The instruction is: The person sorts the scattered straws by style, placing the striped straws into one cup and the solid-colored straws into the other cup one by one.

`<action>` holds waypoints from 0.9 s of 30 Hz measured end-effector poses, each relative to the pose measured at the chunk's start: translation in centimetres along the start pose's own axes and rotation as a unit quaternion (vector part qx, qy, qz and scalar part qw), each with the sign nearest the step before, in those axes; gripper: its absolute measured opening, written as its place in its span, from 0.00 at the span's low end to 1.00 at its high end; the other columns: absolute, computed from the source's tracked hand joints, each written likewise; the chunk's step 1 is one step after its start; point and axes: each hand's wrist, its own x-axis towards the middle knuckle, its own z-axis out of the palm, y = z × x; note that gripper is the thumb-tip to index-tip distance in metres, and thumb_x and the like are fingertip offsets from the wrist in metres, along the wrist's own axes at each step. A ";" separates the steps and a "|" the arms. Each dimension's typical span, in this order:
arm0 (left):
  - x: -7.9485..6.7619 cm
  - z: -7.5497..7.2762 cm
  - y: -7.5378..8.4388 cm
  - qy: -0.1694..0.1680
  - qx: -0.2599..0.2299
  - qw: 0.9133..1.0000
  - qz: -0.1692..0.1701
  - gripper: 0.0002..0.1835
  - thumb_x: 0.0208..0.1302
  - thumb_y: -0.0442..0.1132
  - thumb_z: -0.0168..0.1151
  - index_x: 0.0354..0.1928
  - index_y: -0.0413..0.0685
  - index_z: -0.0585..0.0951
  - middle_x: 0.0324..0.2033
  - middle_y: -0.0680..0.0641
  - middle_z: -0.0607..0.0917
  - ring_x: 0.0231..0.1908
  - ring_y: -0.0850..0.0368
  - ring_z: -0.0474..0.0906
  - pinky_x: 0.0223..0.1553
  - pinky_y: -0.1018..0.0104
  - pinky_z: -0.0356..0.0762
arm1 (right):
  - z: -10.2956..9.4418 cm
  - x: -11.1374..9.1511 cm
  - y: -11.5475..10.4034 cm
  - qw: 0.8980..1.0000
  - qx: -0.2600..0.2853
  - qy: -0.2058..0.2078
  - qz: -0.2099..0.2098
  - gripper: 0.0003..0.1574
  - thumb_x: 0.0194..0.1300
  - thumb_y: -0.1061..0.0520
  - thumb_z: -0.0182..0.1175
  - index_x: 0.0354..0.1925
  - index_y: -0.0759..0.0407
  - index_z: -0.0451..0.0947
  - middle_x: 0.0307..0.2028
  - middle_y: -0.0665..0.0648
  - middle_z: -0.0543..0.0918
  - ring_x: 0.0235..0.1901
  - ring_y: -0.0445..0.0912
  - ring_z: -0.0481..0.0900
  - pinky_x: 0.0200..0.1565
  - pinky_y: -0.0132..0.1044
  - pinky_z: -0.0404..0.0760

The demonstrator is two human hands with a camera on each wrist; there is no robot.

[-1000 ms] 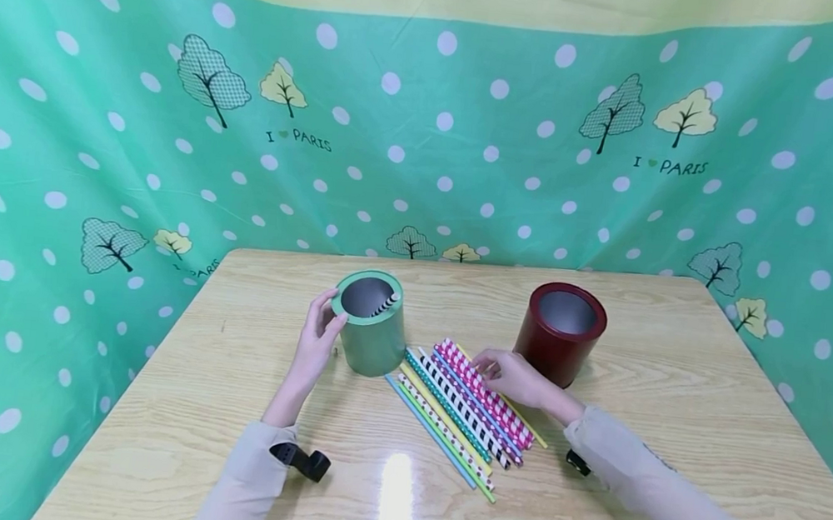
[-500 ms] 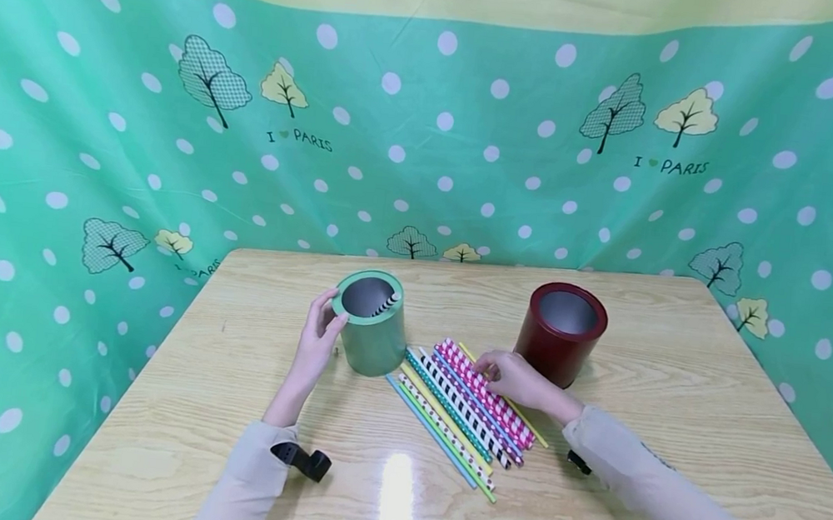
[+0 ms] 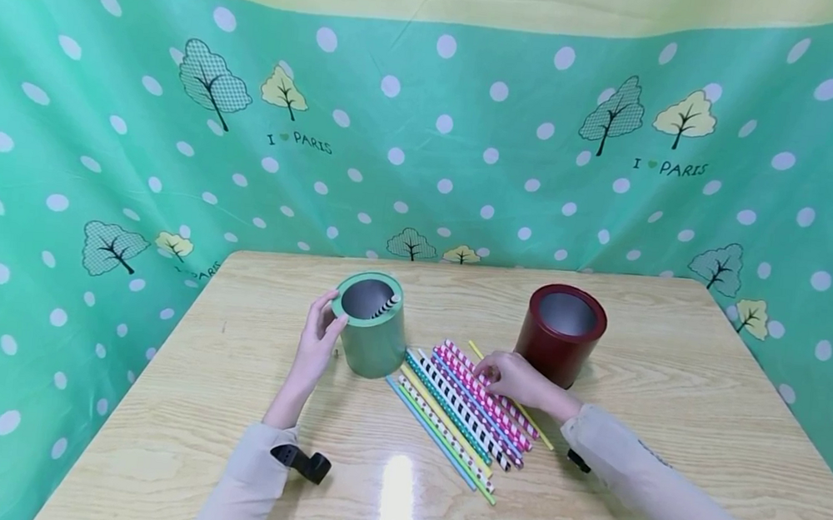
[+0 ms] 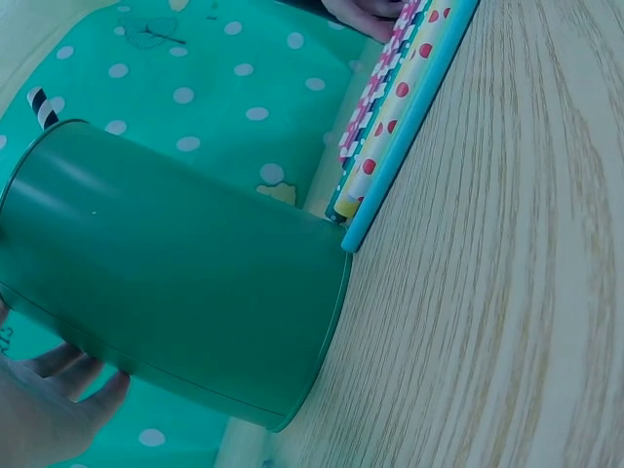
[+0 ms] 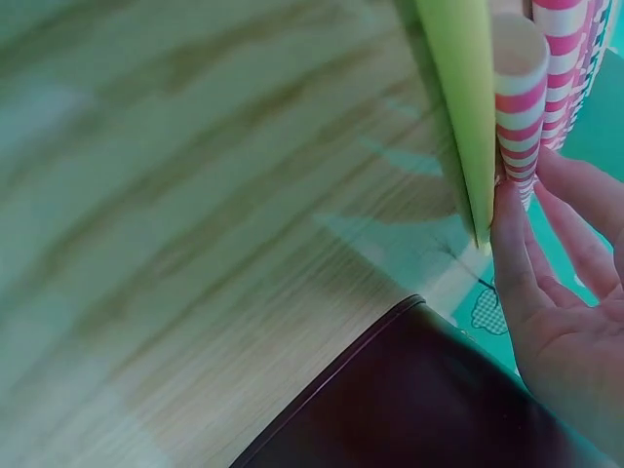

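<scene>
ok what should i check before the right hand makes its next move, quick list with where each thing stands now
1. Right hand pinching a pink-striped straw: ok.
2. Yellow straw clear of the thumb: cannot tell; it lies very close.
3. Left hand on the green can: ok.
4. Green can upright, with room beside the black-and-white straw inside: ok.
5. Right hand clear of the dark red can: cannot tell; they overlap in the head view.
</scene>
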 end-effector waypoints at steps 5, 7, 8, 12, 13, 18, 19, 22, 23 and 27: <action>0.0 0.0 -0.1 0.002 0.000 1.000 0.000 0.24 0.65 0.32 0.45 0.62 0.39 0.55 0.57 0.34 0.64 0.58 0.48 0.59 0.53 0.71 0.59 | 0.2 0.3 0.1 1.000 0.004 -0.006 0.013 0.13 0.53 0.65 0.61 0.40 0.57 0.79 0.30 0.49 0.77 0.29 0.41 0.70 0.34 0.32 0.73; 0.0 0.0 -0.1 0.002 -0.001 1.000 0.002 0.24 0.65 0.32 0.45 0.62 0.39 0.55 0.57 0.34 0.64 0.58 0.48 0.59 0.53 0.69 0.59 | 0.3 0.3 0.1 1.000 0.005 -0.008 0.018 0.14 0.53 0.65 0.61 0.40 0.56 0.79 0.30 0.48 0.77 0.29 0.41 0.70 0.35 0.33 0.74; 0.0 0.0 -0.1 0.001 -0.001 1.000 0.002 0.24 0.65 0.32 0.45 0.62 0.39 0.55 0.57 0.34 0.64 0.58 0.48 0.59 0.54 0.68 0.59 | 0.4 0.4 0.2 1.000 0.006 -0.009 0.021 0.14 0.53 0.65 0.61 0.40 0.55 0.79 0.30 0.48 0.77 0.29 0.41 0.71 0.36 0.33 0.74; 0.0 0.0 -0.2 0.000 -0.005 1.000 0.007 0.24 0.65 0.32 0.45 0.62 0.40 0.55 0.57 0.34 0.64 0.58 0.48 0.59 0.56 0.62 0.57 | 0.5 0.3 0.2 1.000 0.006 -0.008 0.017 0.14 0.53 0.66 0.61 0.40 0.56 0.79 0.29 0.49 0.78 0.28 0.41 0.71 0.34 0.33 0.75; 0.0 -0.1 -0.2 0.000 -0.005 1.000 0.008 0.24 0.65 0.31 0.45 0.62 0.39 0.55 0.57 0.34 0.64 0.58 0.48 0.59 0.56 0.62 0.57 | 0.5 0.3 0.2 1.000 0.004 -0.007 0.013 0.14 0.53 0.66 0.61 0.40 0.56 0.79 0.29 0.49 0.78 0.28 0.41 0.71 0.34 0.33 0.75; 0.0 0.0 -0.3 0.001 -0.006 1.000 0.010 0.24 0.65 0.31 0.45 0.62 0.39 0.55 0.56 0.33 0.64 0.58 0.47 0.59 0.56 0.61 0.56 | 0.5 0.1 0.4 1.000 0.014 0.005 0.006 0.14 0.53 0.66 0.60 0.40 0.57 0.78 0.29 0.50 0.78 0.27 0.41 0.71 0.32 0.32 0.74; 0.0 0.0 -0.3 0.001 -0.006 1.000 0.011 0.24 0.65 0.31 0.45 0.62 0.39 0.55 0.56 0.33 0.64 0.58 0.47 0.59 0.57 0.60 0.56 | 0.4 0.0 0.3 1.000 0.022 0.010 0.001 0.13 0.54 0.66 0.60 0.40 0.58 0.78 0.28 0.50 0.78 0.27 0.41 0.71 0.31 0.32 0.74; 0.0 0.0 -0.3 0.001 -0.006 1.000 0.008 0.24 0.65 0.31 0.45 0.62 0.39 0.55 0.57 0.33 0.64 0.58 0.47 0.59 0.58 0.57 0.56 | 0.1 -0.5 0.2 0.998 0.050 0.027 -0.018 0.12 0.54 0.66 0.59 0.40 0.60 0.78 0.26 0.51 0.76 0.24 0.41 0.70 0.27 0.32 0.72; 0.0 0.0 -0.3 0.000 -0.005 1.000 0.007 0.24 0.65 0.31 0.45 0.62 0.40 0.55 0.57 0.34 0.64 0.58 0.47 0.59 0.58 0.56 0.55 | 0.0 -0.6 0.3 0.998 0.058 0.031 -0.022 0.12 0.55 0.65 0.59 0.40 0.60 0.77 0.26 0.52 0.76 0.24 0.42 0.69 0.26 0.32 0.71; 0.0 0.0 -0.3 -0.002 -0.003 1.000 0.005 0.24 0.65 0.32 0.45 0.62 0.40 0.55 0.57 0.34 0.63 0.59 0.46 0.58 0.59 0.54 0.55 | -0.1 -0.7 0.1 0.996 0.071 0.042 -0.012 0.13 0.54 0.64 0.59 0.41 0.60 0.77 0.27 0.52 0.76 0.25 0.42 0.70 0.26 0.32 0.71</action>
